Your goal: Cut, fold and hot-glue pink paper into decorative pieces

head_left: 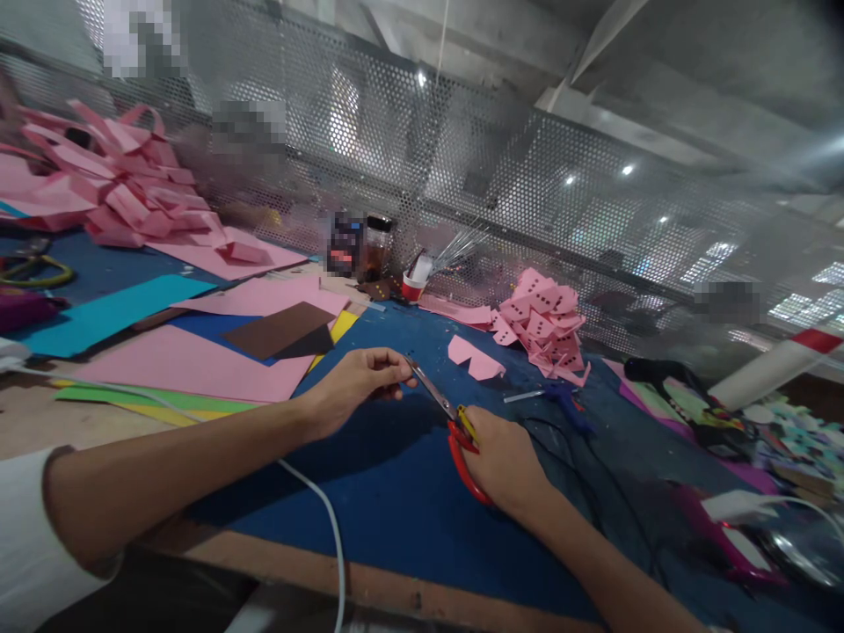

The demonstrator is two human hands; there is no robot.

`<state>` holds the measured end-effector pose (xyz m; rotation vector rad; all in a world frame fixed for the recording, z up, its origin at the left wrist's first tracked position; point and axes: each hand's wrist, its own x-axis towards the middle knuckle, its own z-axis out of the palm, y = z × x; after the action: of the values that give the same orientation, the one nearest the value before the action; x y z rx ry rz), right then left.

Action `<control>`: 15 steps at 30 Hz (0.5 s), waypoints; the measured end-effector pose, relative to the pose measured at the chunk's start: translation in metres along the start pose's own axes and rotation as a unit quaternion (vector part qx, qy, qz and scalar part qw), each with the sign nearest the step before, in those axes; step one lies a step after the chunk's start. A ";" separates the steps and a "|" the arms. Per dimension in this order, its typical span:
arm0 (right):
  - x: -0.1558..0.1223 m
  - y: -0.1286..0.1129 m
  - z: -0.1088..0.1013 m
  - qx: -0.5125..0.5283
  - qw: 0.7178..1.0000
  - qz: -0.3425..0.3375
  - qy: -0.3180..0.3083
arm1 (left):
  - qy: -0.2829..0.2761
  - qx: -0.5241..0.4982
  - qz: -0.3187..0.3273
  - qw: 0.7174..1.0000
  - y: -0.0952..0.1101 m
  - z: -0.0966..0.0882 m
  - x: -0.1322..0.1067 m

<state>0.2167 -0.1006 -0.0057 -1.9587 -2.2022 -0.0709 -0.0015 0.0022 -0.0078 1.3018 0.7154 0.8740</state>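
Note:
My right hand [507, 457] grips a pair of scissors [433, 387] by its red and yellow handles, and the blades point away to the upper left. At the blade tips my left hand [360, 382] is closed in a pinch, thumb against fingers. Whatever it pinches is too small to make out. Beyond the hands, a cut pink paper piece [476, 358] with a notched edge lies on the blue tabletop [389, 475]. A heap of pink pieces with dark dots [544, 321] stands behind it.
Coloured sheets [198, 365] cover the left side, with a pile of pink strips [132, 180] behind. A red and white cup [414, 286] holds thin sticks. To the right lies a blue glue gun [568, 404] with its cord. A white cable [323, 501] crosses the front edge.

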 end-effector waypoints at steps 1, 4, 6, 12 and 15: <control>0.000 0.000 0.000 -0.002 1.000 0.001 0.000 | 0.000 0.001 0.001 1.000 0.000 0.000 0.000; 0.000 0.001 0.001 -0.005 1.000 -0.001 0.005 | -0.002 0.005 0.002 1.000 0.000 0.000 0.000; 0.001 0.001 0.002 -0.006 1.000 -0.002 0.006 | -0.001 0.006 0.003 1.000 0.000 0.000 0.000; 0.001 0.001 0.001 -0.005 1.000 0.002 0.006 | 0.004 0.008 -0.002 1.000 0.002 0.001 -0.001; 0.001 0.001 0.000 0.006 1.000 0.005 0.002 | -0.001 0.007 -0.007 1.000 0.004 0.002 -0.002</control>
<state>0.2179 -0.0990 -0.0060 -1.9618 -2.1847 -0.0584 -0.0015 -0.0001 -0.0034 1.3082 0.7310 0.8573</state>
